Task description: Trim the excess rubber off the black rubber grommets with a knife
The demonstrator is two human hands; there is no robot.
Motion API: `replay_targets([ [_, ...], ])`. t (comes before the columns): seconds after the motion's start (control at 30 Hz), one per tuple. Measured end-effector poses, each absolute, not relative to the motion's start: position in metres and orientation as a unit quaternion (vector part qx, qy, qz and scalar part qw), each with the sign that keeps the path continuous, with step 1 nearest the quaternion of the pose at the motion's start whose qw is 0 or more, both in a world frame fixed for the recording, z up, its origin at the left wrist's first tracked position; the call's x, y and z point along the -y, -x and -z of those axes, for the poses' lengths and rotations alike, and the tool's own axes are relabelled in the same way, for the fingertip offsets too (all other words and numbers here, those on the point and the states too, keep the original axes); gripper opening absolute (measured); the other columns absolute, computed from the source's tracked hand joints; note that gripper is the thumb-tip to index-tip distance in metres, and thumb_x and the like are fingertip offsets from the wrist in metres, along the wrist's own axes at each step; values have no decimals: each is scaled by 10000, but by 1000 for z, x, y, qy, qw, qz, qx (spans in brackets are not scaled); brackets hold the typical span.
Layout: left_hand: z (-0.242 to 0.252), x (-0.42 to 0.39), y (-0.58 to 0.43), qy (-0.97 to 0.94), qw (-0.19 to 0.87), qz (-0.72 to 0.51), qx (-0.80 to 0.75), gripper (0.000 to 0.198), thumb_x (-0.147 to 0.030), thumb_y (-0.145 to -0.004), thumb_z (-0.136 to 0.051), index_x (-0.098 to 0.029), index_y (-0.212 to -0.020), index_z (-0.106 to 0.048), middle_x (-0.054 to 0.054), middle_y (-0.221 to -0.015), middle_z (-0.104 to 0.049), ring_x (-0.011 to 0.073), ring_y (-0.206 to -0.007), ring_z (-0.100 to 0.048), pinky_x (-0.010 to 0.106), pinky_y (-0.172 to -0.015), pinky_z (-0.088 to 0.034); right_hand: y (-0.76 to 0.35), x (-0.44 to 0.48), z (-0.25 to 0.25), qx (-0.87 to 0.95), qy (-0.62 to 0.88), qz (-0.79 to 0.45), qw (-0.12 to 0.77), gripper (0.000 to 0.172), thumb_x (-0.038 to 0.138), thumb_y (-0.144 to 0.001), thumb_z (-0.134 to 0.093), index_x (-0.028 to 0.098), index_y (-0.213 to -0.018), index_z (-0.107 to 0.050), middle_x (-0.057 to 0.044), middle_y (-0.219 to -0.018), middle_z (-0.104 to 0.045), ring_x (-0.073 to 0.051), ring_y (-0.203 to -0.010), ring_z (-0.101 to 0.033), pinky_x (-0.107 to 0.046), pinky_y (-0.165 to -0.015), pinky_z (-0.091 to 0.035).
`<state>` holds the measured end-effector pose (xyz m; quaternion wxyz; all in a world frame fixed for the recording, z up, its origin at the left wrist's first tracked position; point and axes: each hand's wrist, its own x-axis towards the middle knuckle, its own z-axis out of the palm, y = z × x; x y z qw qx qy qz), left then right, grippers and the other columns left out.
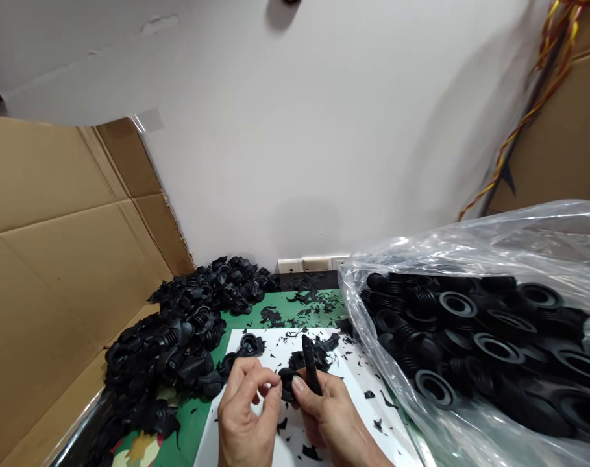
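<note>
Near the bottom centre, my right hand [331,412] grips a small round black rubber part [287,384] between thumb and fingers. A dark pen-shaped tool [310,363] also sticks up out of that hand; its kind I cannot make out. My left hand [250,412] is closed in a pinch, thumb and forefinger tips meeting at the left edge of the rubber part. Whatever lies between those tips is too small to tell. Beneath both hands is a white sheet [214,441], with trimmed black scraps [299,360] and another rubber part [250,345] on it.
Black rubber pieces and scraps [178,350] are heaped at the left beside a cardboard wall [71,214]. On the right, a clear plastic bag [387,383] holds many ribbed black rubber parts [457,305]. Small trimmings litter the green mat [324,305]. Wall sockets [317,264] sit behind.
</note>
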<state>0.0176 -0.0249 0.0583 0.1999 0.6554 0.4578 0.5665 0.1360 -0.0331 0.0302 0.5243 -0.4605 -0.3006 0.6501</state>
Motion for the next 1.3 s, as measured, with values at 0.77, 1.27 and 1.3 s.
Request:
replay_targets([
  [0.77, -91, 21, -5, -901, -94, -174, -387, 224, -51, -840, -457, -168, -725, -610, 45, -705, -608, 207, -636, -527, 330, -612, -311, -134, 32, -24, 283, 431, -657, 550, 463, 555, -587, -729, 203, -598, -428, 115, -447, -294, -32, -379, -188, -194, -383, -168],
  [1.27, -79, 15, -17, -912, -132, -224, -318, 256, 5, -772, -386, -172, -653, -527, 48, -623, -549, 201, -577, -468, 335, -570, -332, -146, 28, -24, 374, 492, -582, 528, 373, 503, -625, -677, 193, -586, -474, 91, -452, -331, -69, -421, -252, -220, -410, -183],
  [1.3, -80, 15, -15, -905, -93, -243, -336, 239, -25, -790, -386, -175, -661, -521, 44, -633, -549, 197, -592, -474, 328, -575, -349, -146, 27, -23, 363, 492, -595, 523, 389, 515, -603, -691, 193, -581, -474, 98, -436, -321, -63, -405, -242, -217, -404, -173],
])
